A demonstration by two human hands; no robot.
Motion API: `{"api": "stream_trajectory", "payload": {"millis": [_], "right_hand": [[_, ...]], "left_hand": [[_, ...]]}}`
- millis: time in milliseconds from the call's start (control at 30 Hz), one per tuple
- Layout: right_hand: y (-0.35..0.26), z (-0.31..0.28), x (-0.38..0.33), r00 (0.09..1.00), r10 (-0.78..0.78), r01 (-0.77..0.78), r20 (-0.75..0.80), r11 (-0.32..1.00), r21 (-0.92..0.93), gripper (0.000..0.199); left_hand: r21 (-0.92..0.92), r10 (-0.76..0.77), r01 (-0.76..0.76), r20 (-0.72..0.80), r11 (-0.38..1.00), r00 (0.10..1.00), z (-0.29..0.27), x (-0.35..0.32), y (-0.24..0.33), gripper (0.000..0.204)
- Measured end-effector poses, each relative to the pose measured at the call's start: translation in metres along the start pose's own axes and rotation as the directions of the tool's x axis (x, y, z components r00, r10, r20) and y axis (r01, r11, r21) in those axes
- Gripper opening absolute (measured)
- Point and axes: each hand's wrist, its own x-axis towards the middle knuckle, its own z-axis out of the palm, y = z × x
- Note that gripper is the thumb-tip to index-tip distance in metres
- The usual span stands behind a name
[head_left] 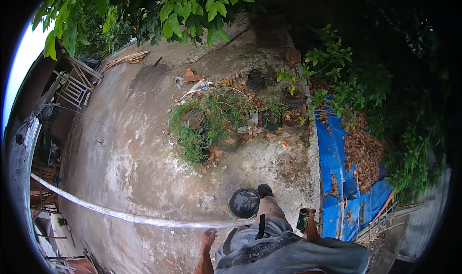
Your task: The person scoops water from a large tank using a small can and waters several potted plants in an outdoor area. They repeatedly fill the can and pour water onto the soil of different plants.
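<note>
My right hand (311,221) is closed round a dark green tin can (303,218), held upright at my right side with its mouth facing up. My left hand (208,237) hangs at my left side, loosely curled, with no object visible in it. A round black bucket (244,203) holding dark liquid stands on the ground just ahead, beside my shoe (264,191). A long pale pole (139,219) crosses in front of me at the left, its right end reaching the bucket's near side.
Potted plants (207,125) with fallen leaves stand ahead on the concrete (120,144). A low edge (314,153) runs along the right, beside a blue tarp (332,163) bearing dry leaves (358,153). Leafy branches (192,14) overhang the far side. A wooden frame (74,89) leans at left.
</note>
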Motion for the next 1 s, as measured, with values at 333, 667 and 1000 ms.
{"api": "stream_trajectory", "payload": {"millis": [333, 667, 1000], "right_hand": [[0.003, 0.017, -0.012, 0.948, 0.186, -0.040, 0.259, 0.874, -0.484, 0.080], [-0.496, 0.367, -0.277, 0.732, -0.501, 0.631, 0.462, 0.754, -0.183, 0.101], [-0.250, 0.370, -0.115, 0.755, -0.502, 0.654, 0.422, 0.622, -0.430, 0.085]], "left_hand": [[0.178, -0.069, 0.110, -0.218, 0.978, 0.973, -0.010, -0.020, -0.065, 0.044], [-0.155, -0.235, 0.184, -0.447, 0.971, 0.863, 0.091, -0.097, -0.110, 0.044], [-0.247, -0.341, 0.248, -0.490, 0.937, 0.802, 0.090, -0.104, -0.112, 0.041]]}}
